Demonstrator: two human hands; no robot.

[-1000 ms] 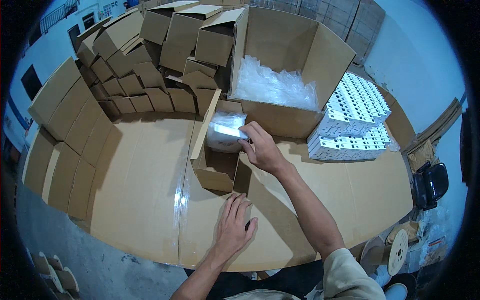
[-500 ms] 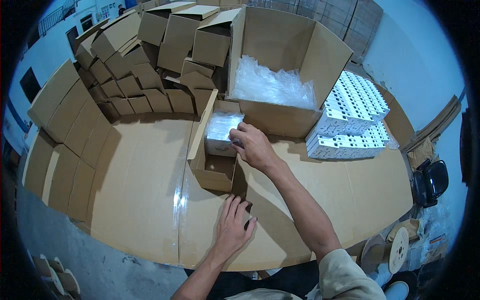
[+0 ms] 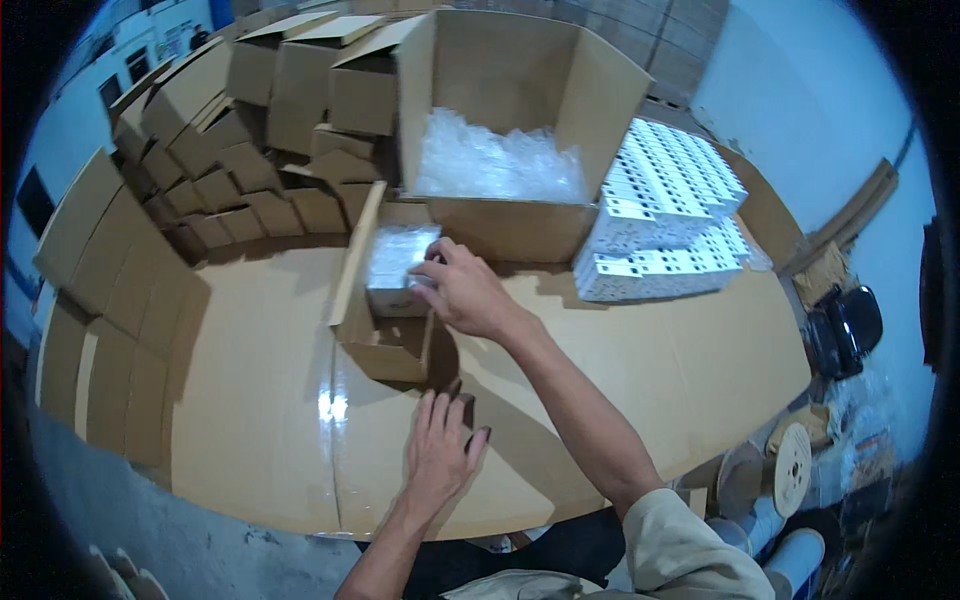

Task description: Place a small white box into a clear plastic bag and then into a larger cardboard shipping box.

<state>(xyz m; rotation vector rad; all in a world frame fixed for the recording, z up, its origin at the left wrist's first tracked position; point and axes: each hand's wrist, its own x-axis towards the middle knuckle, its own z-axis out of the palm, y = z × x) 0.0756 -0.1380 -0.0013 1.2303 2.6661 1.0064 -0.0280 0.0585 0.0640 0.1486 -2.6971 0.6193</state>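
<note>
A small open cardboard box (image 3: 385, 362) stands near the middle of the table, one tall flap raised on its left. Inside its far part sits a white box (image 3: 392, 302) topped with clear bubble wrap (image 3: 403, 245). My right hand (image 3: 472, 293) reaches over the carton's right wall, its bent fingers and thumb closed at the right edge of the wrap. The fingertips are partly hidden against it. My left hand (image 3: 438, 450) rests on the cardboard-covered table (image 3: 260, 400) just in front of the carton, fingers stretched and holding nothing.
Behind stands a large carton (image 3: 515, 230) of clear plastic wrap (image 3: 495, 160). White printed boxes (image 3: 665, 220) are stacked to its right. Empty open cartons (image 3: 250, 170) pile up at the back left, with more cartons (image 3: 120, 330) along the left edge. A black chair (image 3: 850, 330) stands at right.
The whole view has shifted, so the scene sits further left. My right hand stays at the wrap's edge, and my left hand still rests before the carton.
</note>
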